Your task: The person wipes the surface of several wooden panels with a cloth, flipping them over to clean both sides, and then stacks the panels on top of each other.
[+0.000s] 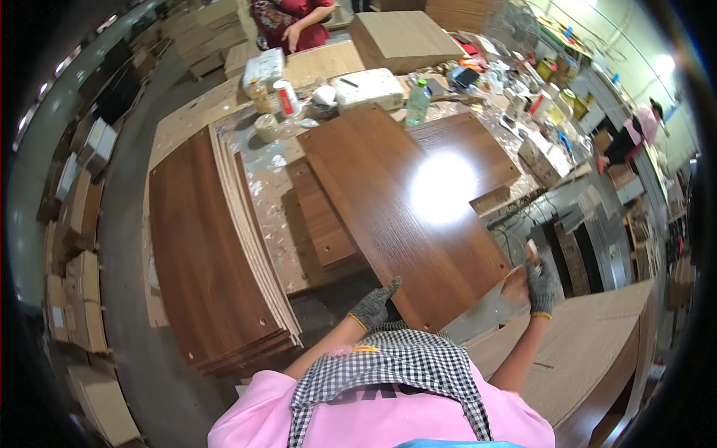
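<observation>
A brown wood-grain board (396,216) lies slanted in front of me, across other boards, with its near end close to my apron. My left hand (375,305), in a grey knit glove, grips the board's left edge near its close end, one fingertip on top. Beside the board's near right corner is my gloved right hand (539,284), its fingers curled and partly hidden. A flat brownish piece (515,286) shows next to that hand; I cannot make out what it is. Small holes mark the board's corners, and a bright light reflects off its surface.
A stack of similar boards (202,246) lies at the left. Beneath the slanted board are more brown boards (470,142). Behind stand a green bottle (418,103), jars and a white block (367,91). A wooden panel (582,351) is at the right. Other people work farther off.
</observation>
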Available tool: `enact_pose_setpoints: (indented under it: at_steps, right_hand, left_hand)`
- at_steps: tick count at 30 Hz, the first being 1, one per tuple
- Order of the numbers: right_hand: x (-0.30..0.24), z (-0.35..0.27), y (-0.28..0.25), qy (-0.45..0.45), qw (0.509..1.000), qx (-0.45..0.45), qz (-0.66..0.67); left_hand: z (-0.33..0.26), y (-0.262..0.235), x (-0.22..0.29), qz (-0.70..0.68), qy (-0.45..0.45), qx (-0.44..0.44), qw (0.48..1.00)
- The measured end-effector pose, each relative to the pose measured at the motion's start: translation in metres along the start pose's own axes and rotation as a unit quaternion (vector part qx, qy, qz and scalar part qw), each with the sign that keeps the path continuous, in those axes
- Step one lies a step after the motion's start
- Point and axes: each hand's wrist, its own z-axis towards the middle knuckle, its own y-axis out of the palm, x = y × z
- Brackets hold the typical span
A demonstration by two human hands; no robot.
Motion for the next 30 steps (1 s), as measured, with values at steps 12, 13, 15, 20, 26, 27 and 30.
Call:
enact_pose_setpoints:
  at_steps: [12, 13, 15, 20, 26, 27, 30]
  right_hand:
    - [-0.025, 0.072, 0.095, -0.022, 0.809, -0.566, 0.16]
    - [-0.014, 0.07, 0.101, -0.107, 0.809, -0.56, 0.145]
    - [0.032, 0.07, 0.142, -0.496, 0.771, -0.392, 0.074]
    - [-0.011, 0.017, 0.14, 0.033, 0.866, -0.438, 0.239]
    - [-0.087, -0.027, 0.07, 0.118, 0.826, -0.377, 0.402]
    - [-0.1, -0.034, 0.056, 0.095, 0.845, -0.378, 0.365]
    - [-0.107, -0.05, 0.069, 0.012, 0.86, -0.328, 0.392]
  left_hand:
    - [0.02, -0.029, 0.08, -0.201, -0.442, 0.273, 0.831]
    - [0.018, -0.031, 0.084, -0.267, -0.421, 0.31, 0.809]
    - [0.015, -0.039, 0.076, -0.28, -0.403, 0.354, 0.796]
    - [0.011, -0.036, 0.082, -0.112, -0.376, 0.421, 0.818]
    - [-0.012, -0.079, 0.129, -0.087, -0.37, 0.429, 0.82]
    - [-0.017, -0.087, 0.133, -0.102, -0.357, 0.43, 0.823]
    - [-0.037, -0.1, 0.133, 0.0, -0.34, 0.447, 0.827]
